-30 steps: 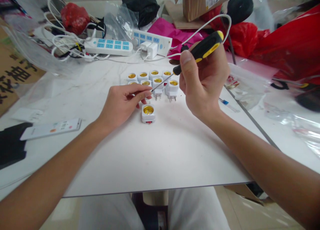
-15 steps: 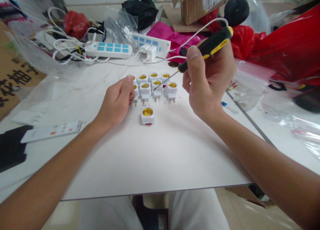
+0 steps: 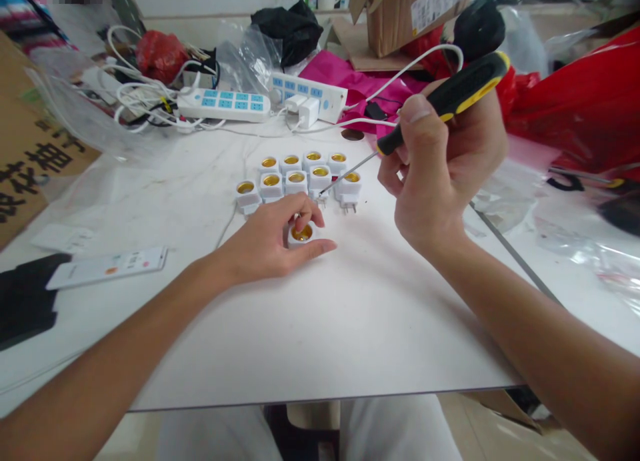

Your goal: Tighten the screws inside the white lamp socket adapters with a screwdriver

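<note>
1. The left fingers (image 3: 317, 250) bend around a white lamp socket (image 3: 303, 237) on the tabletop (image 3: 320, 341), thumb on the near side and apart from the index finger.
2. The right fingers (image 3: 423, 124) grip the black-and-yellow handle of a screwdriver (image 3: 470, 89); its shaft slants down toward the left fingers, tip just beyond them.
3. Nine more sockets (image 3: 296, 181) with gold-coloured insides sit clustered beyond the left fingers; the rightmost shows metal pins.
4. Farther beyond the left fingers lie a power strip (image 3: 225, 105) and tangled white cables (image 3: 127, 91).
5. A white phone-like slab (image 3: 107, 269) lies well left of the left fingers.
6. Red plastic (image 3: 580, 97) spreads right of the right fingers.
</note>
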Demonstrator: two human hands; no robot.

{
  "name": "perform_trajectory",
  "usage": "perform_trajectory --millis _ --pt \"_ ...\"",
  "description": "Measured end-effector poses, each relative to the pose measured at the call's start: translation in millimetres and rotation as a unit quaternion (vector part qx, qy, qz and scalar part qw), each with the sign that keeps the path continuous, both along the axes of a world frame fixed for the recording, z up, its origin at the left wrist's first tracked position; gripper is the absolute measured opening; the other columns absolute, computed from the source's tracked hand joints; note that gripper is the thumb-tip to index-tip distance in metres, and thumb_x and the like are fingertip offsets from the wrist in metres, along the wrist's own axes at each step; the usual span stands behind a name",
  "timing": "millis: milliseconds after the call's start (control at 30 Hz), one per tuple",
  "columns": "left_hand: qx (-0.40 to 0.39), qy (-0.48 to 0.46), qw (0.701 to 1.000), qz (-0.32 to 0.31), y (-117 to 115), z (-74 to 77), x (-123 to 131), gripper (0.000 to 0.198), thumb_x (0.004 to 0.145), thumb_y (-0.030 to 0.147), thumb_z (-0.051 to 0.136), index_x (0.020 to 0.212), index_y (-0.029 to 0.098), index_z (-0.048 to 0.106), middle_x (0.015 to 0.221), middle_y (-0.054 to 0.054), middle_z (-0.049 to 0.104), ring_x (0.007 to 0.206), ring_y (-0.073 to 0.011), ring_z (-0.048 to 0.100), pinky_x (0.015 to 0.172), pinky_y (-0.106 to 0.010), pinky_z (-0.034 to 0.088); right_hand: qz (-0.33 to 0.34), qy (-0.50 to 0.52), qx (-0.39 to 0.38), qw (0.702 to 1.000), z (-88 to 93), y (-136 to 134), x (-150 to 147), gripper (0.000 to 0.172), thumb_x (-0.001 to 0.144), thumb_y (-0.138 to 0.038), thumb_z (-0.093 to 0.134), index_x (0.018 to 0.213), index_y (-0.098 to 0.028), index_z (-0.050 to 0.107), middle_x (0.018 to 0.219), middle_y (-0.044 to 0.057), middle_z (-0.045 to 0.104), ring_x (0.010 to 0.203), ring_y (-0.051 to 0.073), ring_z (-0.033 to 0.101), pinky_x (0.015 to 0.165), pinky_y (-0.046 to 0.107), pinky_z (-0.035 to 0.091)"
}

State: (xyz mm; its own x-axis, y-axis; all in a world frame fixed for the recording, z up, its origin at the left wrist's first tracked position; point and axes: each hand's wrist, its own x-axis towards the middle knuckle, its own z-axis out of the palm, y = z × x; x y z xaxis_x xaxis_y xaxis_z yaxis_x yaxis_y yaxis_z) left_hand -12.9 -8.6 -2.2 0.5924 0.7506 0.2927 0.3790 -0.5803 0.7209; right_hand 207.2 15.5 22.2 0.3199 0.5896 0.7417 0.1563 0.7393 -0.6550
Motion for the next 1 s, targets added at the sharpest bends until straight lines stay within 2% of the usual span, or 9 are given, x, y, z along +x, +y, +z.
perform_trajectory --millis 100,233,467,633,700,767,900,1000 --pt "-0.007 0.006 1.0 -0.004 -3.3 3.2 2.4 0.049 0.097 0.041 0.084 0.081 0.024 0.04 0.106 -0.002 0.081 0.083 -0.0161 0.067 0.07 -0.032 0.046 0.002 0.001 -0.003 1.0 0.5 -1.8 -1.7 0.036 0.099 -0.054 0.08 0.089 -0.031 0.055 0.072 -0.005 0.044 0.063 0.016 0.04 0.057 0.032 0.042" --pt "-0.017 0.0 1.0 -0.019 -7.5 5.9 5.2 0.052 0.092 0.037 0.09 0.08 0.024 0.04 0.103 0.0 0.083 0.077 -0.014 0.066 0.067 -0.031 0.046 -0.007 0.015 0.001 1.0 5.9 -6.7 -7.9 0.034 0.098 -0.046 0.078 0.082 -0.029 0.053 0.069 -0.005 0.043 0.056 0.014 0.038 0.055 0.033 0.041" --pt "-0.086 -0.044 0.993 -0.067 -17.3 3.3 11.4 0.06 0.084 0.042 0.1 0.081 0.024 0.043 0.104 -0.002 0.084 0.098 -0.0202 0.079 0.081 -0.032 0.052 0.006 0.034 0.003 0.999 10.3 -12.7 -11.3 0.028 0.094 -0.03 0.074 0.074 -0.026 0.055 0.066 -0.004 0.047 0.05 0.012 0.04 0.046 0.03 0.032" --pt "-0.127 -0.067 0.987 -0.074 -20.9 0.5 16.2 0.064 0.077 0.046 0.104 0.081 0.024 0.044 0.104 -0.001 0.082 0.097 -0.0206 0.078 0.08 -0.032 0.052 0.061 0.064 -0.008 0.996 15.8 -21.3 -10.5 0.023 0.09 -0.024 0.074 0.073 -0.026 0.058 0.066 -0.004 0.046 0.05 0.011 0.041 0.041 0.026 0.028" --pt "-0.143 -0.069 0.985 -0.072 -21.0 0.2 17.0 0.066 0.076 0.048 0.105 0.08 0.024 0.043 0.102 -0.001 0.08 0.096 -0.0209 0.077 0.078 -0.032 0.051 0.097 0.075 -0.045 0.991 19.6 -26.8 -11.4 0.018 0.088 -0.021 0.074 0.075 -0.025 0.063 0.067 -0.003 0.049 0.048 0.012 0.042 0.038 0.027 0.022" --pt "-0.16 -0.068 0.982 -0.069 -20.8 0.1 17.1 0.067 0.074 0.05 0.105 0.08 0.024 0.043 0.1 -0.001 0.08 0.095 -0.0216 0.076 0.077 -0.033 0.05 0.114 0.102 -0.074 0.985 23.1 -31.9 -12.4 0.013 0.083 -0.019 0.073 0.074 -0.024 0.065 0.063 -0.003 0.049 0.044 0.011 0.038 0.036 0.028 0.019" --pt "-0.184 -0.068 0.979 -0.061 -20.5 -0.5 16.4 0.069 0.07 0.052 0.106 0.08 0.025 0.043 0.104 -0.001 0.082 0.091 -0.0218 0.073 0.076 -0.034 0.048 0.126 0.117 -0.105 0.98 25.3 -39.6 -13.0 0.008 0.075 -0.017 0.073 0.071 -0.023 0.069 0.061 -0.004 0.05 0.046 0.011 0.037 0.039 0.03 0.024" --pt "-0.19 -0.074 0.977 -0.059 -21.8 -2.5 16.8 0.07 0.068 0.05 0.108 0.081 0.025 0.044 0.105 0.0 0.082 0.088 -0.02 0.07 0.076 -0.033 0.047 0.153 0.091 -0.107 0.978 21.7 -45.3 -11.8 0.009 0.077 -0.017 0.076 0.074 -0.022 0.07 0.065 -0.001 0.054 0.052 0.013 0.042 0.044 0.031 0.029"
